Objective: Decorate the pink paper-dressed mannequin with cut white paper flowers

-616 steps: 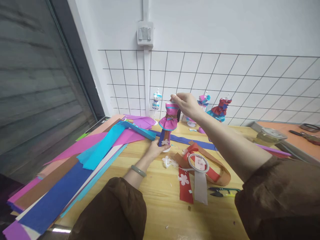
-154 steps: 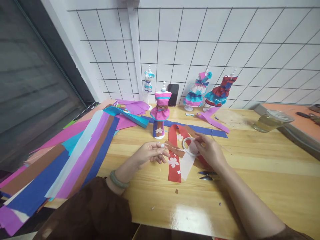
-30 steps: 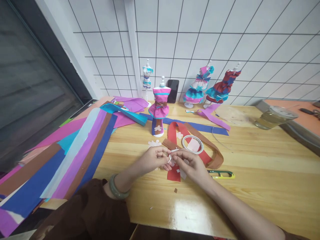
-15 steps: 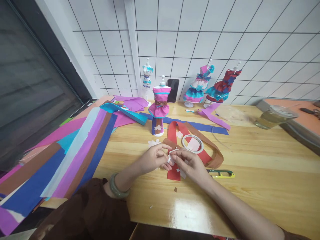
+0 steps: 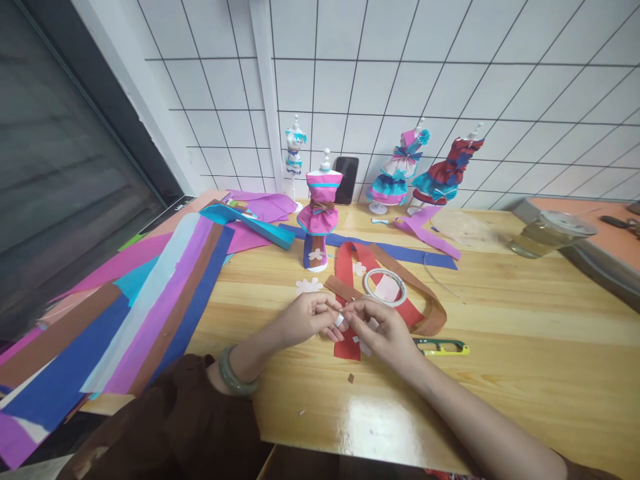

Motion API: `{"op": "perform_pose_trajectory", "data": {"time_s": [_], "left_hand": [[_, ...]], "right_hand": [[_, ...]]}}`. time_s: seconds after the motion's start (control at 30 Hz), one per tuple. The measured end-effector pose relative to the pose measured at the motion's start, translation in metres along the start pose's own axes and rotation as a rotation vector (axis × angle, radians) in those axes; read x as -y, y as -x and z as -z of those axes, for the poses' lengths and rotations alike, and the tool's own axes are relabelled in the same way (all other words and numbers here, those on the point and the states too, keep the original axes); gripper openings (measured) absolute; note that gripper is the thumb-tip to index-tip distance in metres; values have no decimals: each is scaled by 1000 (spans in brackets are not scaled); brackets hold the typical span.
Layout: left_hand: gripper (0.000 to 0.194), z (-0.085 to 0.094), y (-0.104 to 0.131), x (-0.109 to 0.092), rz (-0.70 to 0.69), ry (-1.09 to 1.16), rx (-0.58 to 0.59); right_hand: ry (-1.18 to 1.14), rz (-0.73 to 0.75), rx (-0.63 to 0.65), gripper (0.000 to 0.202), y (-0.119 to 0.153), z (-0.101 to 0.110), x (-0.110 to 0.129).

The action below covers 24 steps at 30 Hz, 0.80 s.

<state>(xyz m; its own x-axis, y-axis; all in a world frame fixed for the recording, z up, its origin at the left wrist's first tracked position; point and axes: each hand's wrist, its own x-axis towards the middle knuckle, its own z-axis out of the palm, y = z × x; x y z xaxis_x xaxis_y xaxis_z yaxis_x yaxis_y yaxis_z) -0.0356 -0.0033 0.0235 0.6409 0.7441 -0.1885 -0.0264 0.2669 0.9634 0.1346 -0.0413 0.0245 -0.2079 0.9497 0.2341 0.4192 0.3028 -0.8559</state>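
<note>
My left hand [image 5: 309,319] and my right hand [image 5: 385,328] meet above a red crepe-paper strip [image 5: 347,348]. Pinched between their fingertips is a small white piece [image 5: 340,320], perhaps paper or tape; its far side is hidden by the fingers. A roll of tape [image 5: 368,283] lies just beyond my right hand, on the red and brown strips. Pale pink paper flowers [image 5: 309,285] rest past my left hand. Behind them stands a mini dress form [image 5: 325,190] in a pink dress with a brown waist. Yellow-and-green thread snips [image 5: 443,347] lie beside my right wrist.
Crepe-paper strips [image 5: 165,300] in several colours cover the left of the table. More dressed forms [image 5: 393,180] and a phone [image 5: 347,181] stand along the tiled wall. At the right is a cup of liquid [image 5: 545,237]. A brown scrap [image 5: 351,379] lies near the front edge.
My right fingertips have shifted slightly at the white piece, and the thin white strip that stuck up between the fingers no longer shows. The rest stays in place.
</note>
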Motion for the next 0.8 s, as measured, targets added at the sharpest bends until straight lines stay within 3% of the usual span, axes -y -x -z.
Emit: {"op": "perform_pose_trajectory", "data": {"time_s": [0.23,0.53,0.67,0.8], "left_hand": [[29,0,0,0,26,-46,17],[29,6,-2,4,30,-2,22],[26,9,-3,6,9,33,2],[24,8,-2,6,-54,62,-47]], "right_hand": [[26,-46,-32,19,0,0,-3],[-38,-51,16,27,-2,6,0],[89,-108,-25,34,-5,18,0],[294,-81,29,31,-6,42,5]]}}
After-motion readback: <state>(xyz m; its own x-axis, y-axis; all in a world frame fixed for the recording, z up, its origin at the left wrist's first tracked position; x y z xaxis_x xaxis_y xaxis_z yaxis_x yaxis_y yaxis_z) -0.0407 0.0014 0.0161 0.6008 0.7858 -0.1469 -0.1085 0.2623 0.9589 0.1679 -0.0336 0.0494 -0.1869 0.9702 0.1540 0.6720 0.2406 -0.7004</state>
